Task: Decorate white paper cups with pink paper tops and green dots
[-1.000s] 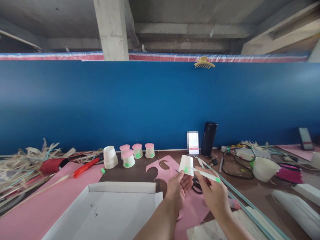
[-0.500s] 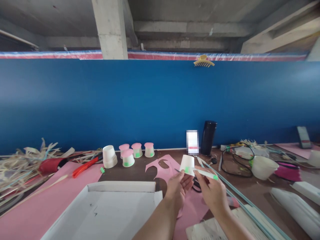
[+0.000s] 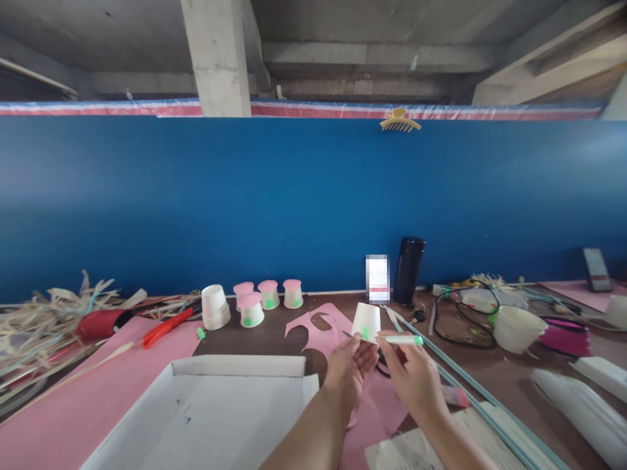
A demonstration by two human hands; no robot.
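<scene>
My left hand [image 3: 349, 365] grips a small white paper cup [image 3: 367, 320] near its lower edge; the cup is upside down, slightly tilted, with a green patch on its side. In my right hand [image 3: 410, 373] is a white marker [image 3: 399, 339] with a green end, lying nearly level. Its left end is at the cup's lower right edge; whether they touch I cannot tell. Beneath both hands lies cut pink paper [image 3: 321, 326] with round cutouts. Several upturned cups with pink paper tops and green patches, such as the front cup [image 3: 251, 311], stand farther left.
A white cardboard tray [image 3: 238, 365] lies left of my arms. Beyond it are stacked white cups [image 3: 214, 308], a red-orange tool [image 3: 167, 326] and a heap of pale strips [image 3: 44, 326]. A dark flask [image 3: 410, 271] stands at the blue partition [image 3: 304, 202]. Right are cables and a white bowl [image 3: 518, 328].
The marker has shifted slightly left and up against the cup's lower edge and is now closer to level. My right hand moved with it; my left hand stays nearly still.
</scene>
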